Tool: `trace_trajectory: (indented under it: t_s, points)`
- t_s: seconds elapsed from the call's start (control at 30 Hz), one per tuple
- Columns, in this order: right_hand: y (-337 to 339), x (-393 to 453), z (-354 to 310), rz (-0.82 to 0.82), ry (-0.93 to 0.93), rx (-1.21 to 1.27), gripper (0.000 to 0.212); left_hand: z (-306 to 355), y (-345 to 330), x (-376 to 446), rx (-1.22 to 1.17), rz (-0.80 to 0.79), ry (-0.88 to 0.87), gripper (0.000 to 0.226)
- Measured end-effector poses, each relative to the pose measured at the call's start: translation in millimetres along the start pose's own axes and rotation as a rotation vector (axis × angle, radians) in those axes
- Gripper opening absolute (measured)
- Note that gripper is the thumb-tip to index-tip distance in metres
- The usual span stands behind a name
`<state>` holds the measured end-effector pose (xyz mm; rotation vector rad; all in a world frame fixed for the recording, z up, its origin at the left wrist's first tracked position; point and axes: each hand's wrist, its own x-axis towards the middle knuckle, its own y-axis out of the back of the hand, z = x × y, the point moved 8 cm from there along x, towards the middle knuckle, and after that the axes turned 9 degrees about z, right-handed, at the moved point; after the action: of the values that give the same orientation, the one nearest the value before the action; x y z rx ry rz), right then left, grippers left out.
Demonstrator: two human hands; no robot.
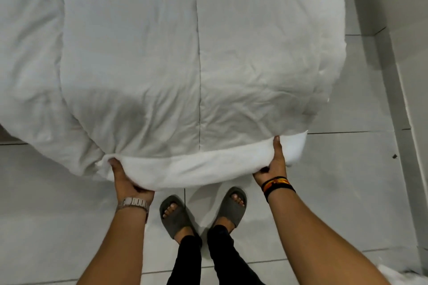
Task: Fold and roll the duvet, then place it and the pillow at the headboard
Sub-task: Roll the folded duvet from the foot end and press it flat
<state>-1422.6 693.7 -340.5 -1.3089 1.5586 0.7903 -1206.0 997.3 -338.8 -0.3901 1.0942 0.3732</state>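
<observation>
A white quilted duvet (162, 58) lies spread over the bed and fills most of the view. Its near edge is turned up into a thick white fold (192, 169) hanging over the foot of the bed. My left hand (129, 180) grips the fold at its left end, fingers tucked under. At the fold's right end, my right hand (273, 164) holds it with the thumb on top. No pillow or headboard is visible.
I stand on a pale tiled floor (335, 192) at the foot of the bed, feet in grey slides (176, 215). A light wall with a skirting strip (398, 90) runs along the right. A bit of white fabric (398, 275) shows at the bottom right.
</observation>
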Motion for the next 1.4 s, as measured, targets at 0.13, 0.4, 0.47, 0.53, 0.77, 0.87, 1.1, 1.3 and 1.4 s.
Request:
trace_trajectory:
  t_s: [0.13,0.4,0.47,0.53,0.77,0.87,1.1,1.3,1.4]
  points:
    - [32.0,-45.9,-16.7,0.009,0.048,-0.027,0.060,26.7,34.3,-42.7,-0.058,0.084,-0.035,0.074]
    - [79.6,-191.8,-61.2,0.343,0.145,0.018,0.112,120.0,39.4,-195.7,-0.068,-0.035,-0.165,0.067]
    - [50.7,-238.5,-86.7,0.338,0.181,0.094,0.143,153.9,31.2,-233.2,-0.062,0.036,-0.242,0.078]
    - [0.8,-294.8,-118.8,0.256,0.269,0.062,0.117,198.4,23.8,-249.4,-0.146,0.204,-0.398,0.067]
    - [-210.2,-341.9,-254.9,-0.006,0.445,0.023,0.069,319.7,-195.5,-279.9,-0.136,0.012,-0.692,0.127]
    - [-306.6,-345.3,-302.6,-0.378,0.479,-0.068,0.031,357.8,-310.4,-296.0,0.188,-0.258,-0.816,0.102]
    - [-252.9,-234.3,-279.1,0.242,0.748,-0.358,0.050,337.1,-328.2,-219.6,0.529,0.094,-0.882,0.074]
    - [-198.7,-162.5,-208.9,0.367,0.439,-0.220,0.134,273.3,-235.7,-150.3,0.430,0.519,-0.513,0.125]
    - [-221.1,-126.6,-216.7,0.325,0.432,-0.140,0.161,300.0,-250.1,-146.3,0.364,0.620,-0.527,0.141]
